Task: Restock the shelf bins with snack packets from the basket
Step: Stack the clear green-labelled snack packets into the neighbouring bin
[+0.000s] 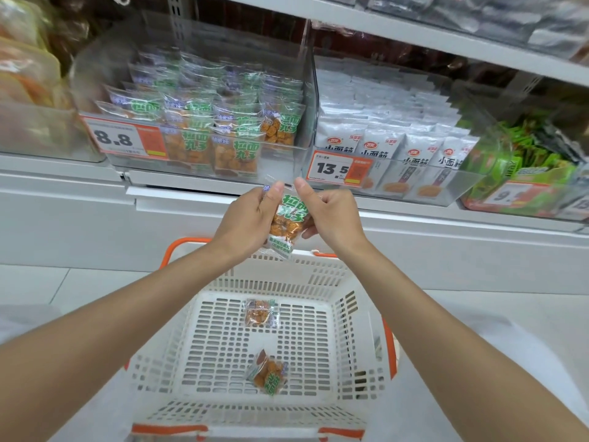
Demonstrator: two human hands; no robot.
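Observation:
My left hand [251, 218] and my right hand [331, 215] both grip one clear snack packet [288, 223] with green lettering and orange pieces, held upright just below the shelf edge. Straight above it stands a clear shelf bin [299, 90] packed with several matching packets, marked with an 8.8 price tag [122, 138]. Below my hands sits a white slotted basket [318, 275] with orange handles. Two more packets lie on its floor, one at the back [260, 312] and one nearer me [268, 371].
To the right, a clear bin [459, 186] holds white packets behind a 13.5 tag [338, 169]. A bin of green packets [535, 154] is further right, orange snacks [28, 78] at far left. A white shelf ledge [191, 193] juts out above the pale floor.

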